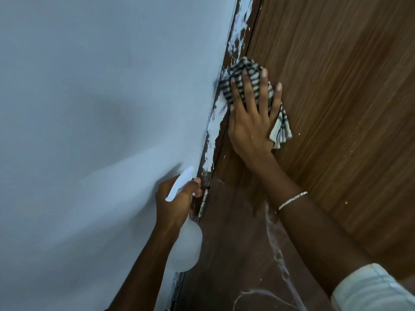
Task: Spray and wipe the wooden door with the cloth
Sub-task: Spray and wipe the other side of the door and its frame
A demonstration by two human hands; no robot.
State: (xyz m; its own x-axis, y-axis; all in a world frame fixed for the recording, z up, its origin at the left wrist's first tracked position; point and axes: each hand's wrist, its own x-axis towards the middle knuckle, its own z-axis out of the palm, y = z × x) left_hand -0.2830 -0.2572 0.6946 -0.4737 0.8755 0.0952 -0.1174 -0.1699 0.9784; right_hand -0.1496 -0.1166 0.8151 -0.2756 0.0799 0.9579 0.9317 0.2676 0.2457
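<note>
The wooden door (336, 90) fills the right side of the view, brown with a fine grain and small white specks. My right hand (251, 122) lies flat with spread, straight fingers on a black-and-white striped cloth (238, 79), pressing it against the door near the hinge edge. One corner of the cloth hangs out below my little finger. Lower left, my left hand (177, 198) grips a white spray bottle (186, 245) by its neck, a finger at the trigger, close to the wall and the frame.
A pale blue-grey wall (89, 108) covers the left half. The dark door frame (215, 131) between wall and door is smeared with white paint. A metal hinge (204, 204) sits beside my left hand. White streaks run down the lower door.
</note>
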